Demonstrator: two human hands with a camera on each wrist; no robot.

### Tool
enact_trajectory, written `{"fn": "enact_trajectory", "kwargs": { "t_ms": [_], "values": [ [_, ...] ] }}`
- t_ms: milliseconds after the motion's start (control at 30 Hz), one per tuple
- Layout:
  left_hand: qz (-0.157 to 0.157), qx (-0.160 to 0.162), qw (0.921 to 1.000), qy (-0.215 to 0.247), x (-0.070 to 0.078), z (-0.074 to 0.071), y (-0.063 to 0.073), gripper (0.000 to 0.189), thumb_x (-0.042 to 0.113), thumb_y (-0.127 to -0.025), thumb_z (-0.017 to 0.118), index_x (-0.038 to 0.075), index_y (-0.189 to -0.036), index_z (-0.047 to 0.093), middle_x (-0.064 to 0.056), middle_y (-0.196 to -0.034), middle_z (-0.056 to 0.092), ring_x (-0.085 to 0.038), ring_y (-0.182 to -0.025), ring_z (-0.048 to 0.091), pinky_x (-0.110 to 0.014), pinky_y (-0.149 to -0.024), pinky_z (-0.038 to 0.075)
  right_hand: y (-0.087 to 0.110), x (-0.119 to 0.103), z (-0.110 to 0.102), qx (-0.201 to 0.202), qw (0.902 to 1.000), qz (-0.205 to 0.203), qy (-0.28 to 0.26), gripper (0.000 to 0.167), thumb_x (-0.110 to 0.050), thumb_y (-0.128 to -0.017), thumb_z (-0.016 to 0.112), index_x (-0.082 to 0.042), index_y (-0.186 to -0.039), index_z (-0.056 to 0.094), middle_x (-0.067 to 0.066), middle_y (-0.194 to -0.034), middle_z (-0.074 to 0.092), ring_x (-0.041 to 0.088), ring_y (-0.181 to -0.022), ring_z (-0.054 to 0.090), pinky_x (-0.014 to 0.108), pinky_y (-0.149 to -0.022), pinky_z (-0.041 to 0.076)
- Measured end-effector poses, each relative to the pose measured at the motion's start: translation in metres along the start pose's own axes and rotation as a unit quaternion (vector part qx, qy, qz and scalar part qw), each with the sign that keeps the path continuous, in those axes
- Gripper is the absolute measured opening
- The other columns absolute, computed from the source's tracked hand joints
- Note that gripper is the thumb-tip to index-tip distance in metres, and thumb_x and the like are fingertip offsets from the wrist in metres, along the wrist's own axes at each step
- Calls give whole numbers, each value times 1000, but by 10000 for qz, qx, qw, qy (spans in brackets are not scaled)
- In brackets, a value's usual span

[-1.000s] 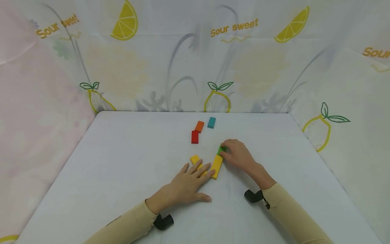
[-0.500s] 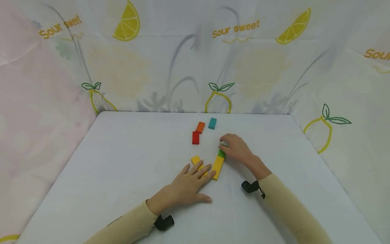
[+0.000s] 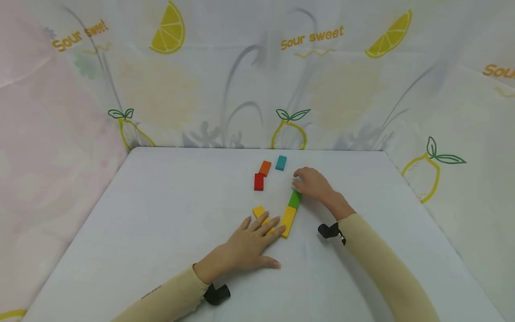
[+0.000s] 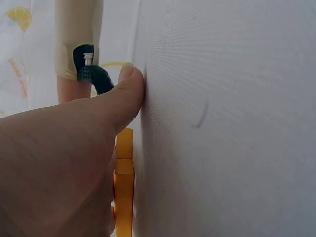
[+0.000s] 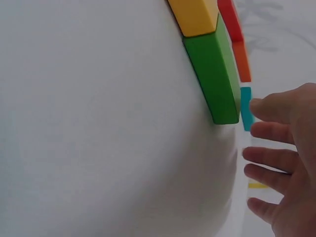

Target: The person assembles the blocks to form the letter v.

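Observation:
My left hand lies with fingers spread across the left yellow block, its fingertips reaching the lower end of the right yellow block. Part of the left block is hidden under the fingers. A green block lies end to end with the right yellow one, and the row slants away to the upper right. Just beyond the green block's far end is my right hand, holding nothing. In the right wrist view its fingers are spread apart from the green block.
Farther back on the white table lie a red block, an orange block touching its corner, and a teal block to their right. A lemon-print cloth hangs behind the table's far edge.
My right hand has let go of the green block and moved away from it, toward the back of the table. More of the green block shows now. My left hand has stayed put.

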State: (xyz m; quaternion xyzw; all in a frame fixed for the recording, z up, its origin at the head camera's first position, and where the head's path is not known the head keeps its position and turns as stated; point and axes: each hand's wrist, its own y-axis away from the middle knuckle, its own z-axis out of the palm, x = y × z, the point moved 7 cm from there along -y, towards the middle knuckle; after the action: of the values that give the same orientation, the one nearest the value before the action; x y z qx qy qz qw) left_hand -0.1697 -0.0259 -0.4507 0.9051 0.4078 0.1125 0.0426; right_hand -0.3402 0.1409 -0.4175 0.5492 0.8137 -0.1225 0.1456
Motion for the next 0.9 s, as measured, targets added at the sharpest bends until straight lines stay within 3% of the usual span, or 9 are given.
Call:
{"fn": "enact_trajectory", "kwargs": {
  "t_ms": [600, 900],
  "values": [
    [-33, -62, 9999, 73, 1, 0, 0, 89, 77, -88, 44, 36, -159, 11, 7, -169, 8, -26, -157, 2, -62, -121, 17, -36, 15, 3, -444, 9980, 429, -127, 44, -25, -98, 54, -6, -137, 54, 17, -146, 50, 34, -136, 45, 50, -118, 32],
    [-33, -80, 10000, 42, 0, 0, -1, 89, 78, -88, 42, 36, -159, 10, 7, -169, 7, -26, -157, 1, -62, -121, 17, -51, 12, 0, -523, 9982, 280, -53, 46, -25, -96, 58, -6, -137, 54, 18, -146, 50, 34, -137, 44, 49, -119, 31]
  ]
}}
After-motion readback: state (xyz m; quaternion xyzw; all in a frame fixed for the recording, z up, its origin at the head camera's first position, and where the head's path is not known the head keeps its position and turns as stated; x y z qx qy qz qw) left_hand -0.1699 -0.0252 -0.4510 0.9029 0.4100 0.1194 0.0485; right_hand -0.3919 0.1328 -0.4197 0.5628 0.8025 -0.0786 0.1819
